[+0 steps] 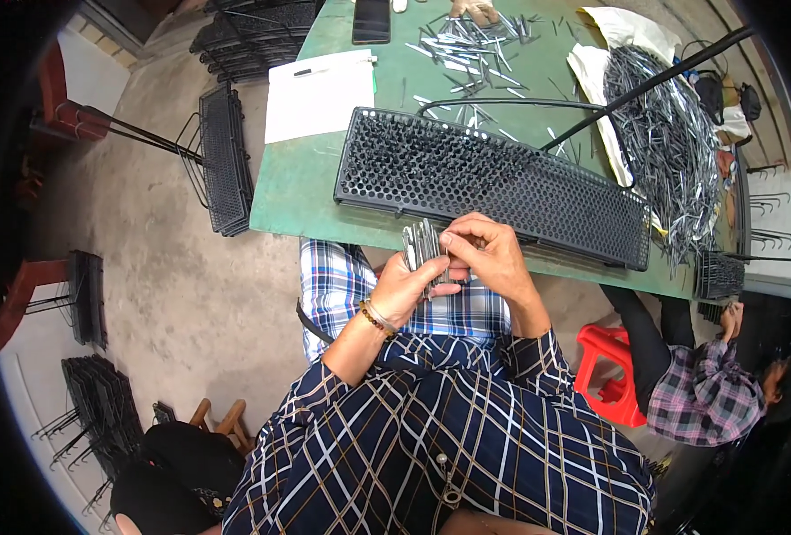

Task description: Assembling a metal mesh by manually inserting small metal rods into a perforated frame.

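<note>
My left hand (399, 292) is closed round a bundle of slim silvery metal pieces (420, 239), held upright over my lap. Against the bundle's right side, the thumb and forefinger of my right hand (495, 257) pinch what looks like one slim metal piece, mostly hidden by the fingers. Just beyond both hands, a long black rack (502, 183) with rows of round holes lies at a slant along the table's near edge. Dark pieces fill many holes on its left part; holes farther right look unfilled. A thin black rod frame rises from the rack.
The green table (297, 192) bears loose metal pieces (471, 58), paper (319, 98) with a pen, and a phone (371, 21). Another person's gloved hand (475, 9) touches the pile. A sack (658, 134) of pieces lies right. A red stool (609, 374) and seated person (707, 392) are lower right.
</note>
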{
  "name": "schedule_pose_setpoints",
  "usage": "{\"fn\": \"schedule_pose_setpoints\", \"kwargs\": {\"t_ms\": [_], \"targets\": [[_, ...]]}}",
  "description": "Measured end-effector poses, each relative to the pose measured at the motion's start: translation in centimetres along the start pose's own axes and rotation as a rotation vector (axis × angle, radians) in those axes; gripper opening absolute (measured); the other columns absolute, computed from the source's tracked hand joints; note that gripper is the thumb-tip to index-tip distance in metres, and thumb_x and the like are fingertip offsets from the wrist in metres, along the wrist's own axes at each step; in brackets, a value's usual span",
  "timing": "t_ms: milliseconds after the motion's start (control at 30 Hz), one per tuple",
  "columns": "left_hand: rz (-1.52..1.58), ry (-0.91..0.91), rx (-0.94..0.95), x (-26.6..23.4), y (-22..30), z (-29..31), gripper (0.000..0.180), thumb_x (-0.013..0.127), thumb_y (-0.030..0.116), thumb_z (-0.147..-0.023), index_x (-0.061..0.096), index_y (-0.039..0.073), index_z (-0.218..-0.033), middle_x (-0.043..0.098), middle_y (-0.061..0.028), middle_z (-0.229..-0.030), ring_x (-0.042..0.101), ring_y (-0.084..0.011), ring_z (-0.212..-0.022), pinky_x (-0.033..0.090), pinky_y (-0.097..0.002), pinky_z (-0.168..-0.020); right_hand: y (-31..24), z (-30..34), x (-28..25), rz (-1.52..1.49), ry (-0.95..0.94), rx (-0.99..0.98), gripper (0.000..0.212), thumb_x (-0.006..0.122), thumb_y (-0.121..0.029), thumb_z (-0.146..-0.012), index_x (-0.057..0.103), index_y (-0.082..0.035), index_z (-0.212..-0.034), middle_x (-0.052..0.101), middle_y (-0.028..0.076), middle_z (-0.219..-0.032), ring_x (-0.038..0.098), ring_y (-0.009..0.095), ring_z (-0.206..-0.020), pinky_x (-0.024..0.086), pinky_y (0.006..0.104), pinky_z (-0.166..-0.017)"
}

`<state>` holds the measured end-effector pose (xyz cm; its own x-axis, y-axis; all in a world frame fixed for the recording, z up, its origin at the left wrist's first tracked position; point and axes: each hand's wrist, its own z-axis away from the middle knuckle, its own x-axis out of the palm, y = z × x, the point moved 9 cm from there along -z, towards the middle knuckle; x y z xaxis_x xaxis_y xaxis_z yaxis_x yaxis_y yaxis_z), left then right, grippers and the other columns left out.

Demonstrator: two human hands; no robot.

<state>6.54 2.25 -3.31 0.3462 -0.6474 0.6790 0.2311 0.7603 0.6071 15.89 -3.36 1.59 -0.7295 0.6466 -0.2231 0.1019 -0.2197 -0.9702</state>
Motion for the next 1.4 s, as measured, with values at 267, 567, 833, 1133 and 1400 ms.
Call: {"fn": "schedule_pose_setpoints", "kwargs": {"t_ms": [267, 567, 833, 1133, 1400], "targets": [[-0.013, 0.115, 0.0, -1.2, 0.1, -0.2, 0.019, 0.055, 0.01, -0.091, 0.055, 0.0, -0.107, 0.065, -0.0131, -0.096, 0.066, -0.0182, -0.086, 0.057, -0.0273, -0.069, 0.9, 0.1, -0.4, -0.152, 0.054, 0.148, 0.02, 0.063, -0.012, -0.088, 0.065, 0.005, -0.097, 0.064, 0.004, -0.079, 0.058, 0.006, -0.066, 0.048, 0.0201, -0.057], [-0.024, 0.173, 0.031, -1.8, 0.3, -0.2, 0.019, 0.055, 0.01, -0.091, 0.055, -0.001, -0.106, 0.066, -0.0137, -0.094, 0.067, -0.0181, -0.083, 0.058, -0.0271, -0.067, 1.4, 0.0, 0.0, -0.229, 0.045, 0.196, 0.021, 0.064, -0.01, -0.086, 0.063, 0.006, -0.1, 0.067, 0.007, -0.082, 0.061, 0.007, -0.068, 0.051, 0.0213, -0.059], [-0.036, 0.224, 0.041, -2.2, 0.4, 0.0, 0.023, 0.055, 0.009, -0.091, 0.054, -0.003, -0.11, 0.065, -0.0154, -0.098, 0.066, -0.02, -0.087, 0.058, -0.029, -0.069, -0.6, -0.8, -1.0, -0.12, 0.061, 0.084, 0.017, 0.065, -0.01, -0.085, 0.063, 0.002, -0.097, 0.065, 0.004, -0.081, 0.061, 0.008, -0.069, 0.049, 0.0204, -0.058], [-0.072, 0.117, -0.02, -1.1, 0.0, 0.0, 0.025, 0.056, 0.011, -0.091, 0.054, -0.004, -0.111, 0.065, -0.0175, -0.1, 0.066, -0.0203, -0.087, 0.057, -0.029, -0.07, -2.6, -4.6, -2.9, 0.07, 0.345, -0.219, 0.02, 0.066, -0.009, -0.085, 0.062, 0.001, -0.102, 0.067, 0.005, -0.088, 0.059, 0.006, -0.069, 0.048, 0.0199, -0.058], [-0.048, 0.102, -0.026, -1.1, -0.5, -0.1, 0.025, 0.056, 0.009, -0.09, 0.053, -0.004, -0.111, 0.065, -0.0176, -0.099, 0.066, -0.0207, -0.086, 0.057, -0.0292, -0.07, -4.1, -4.2, -2.6, 0.26, 0.368, -0.321, 0.019, 0.068, -0.008, -0.083, 0.064, 0.0, -0.1, 0.066, 0.004, -0.08, 0.056, 0.004, -0.061, 0.044, 0.0192, -0.053]]}}
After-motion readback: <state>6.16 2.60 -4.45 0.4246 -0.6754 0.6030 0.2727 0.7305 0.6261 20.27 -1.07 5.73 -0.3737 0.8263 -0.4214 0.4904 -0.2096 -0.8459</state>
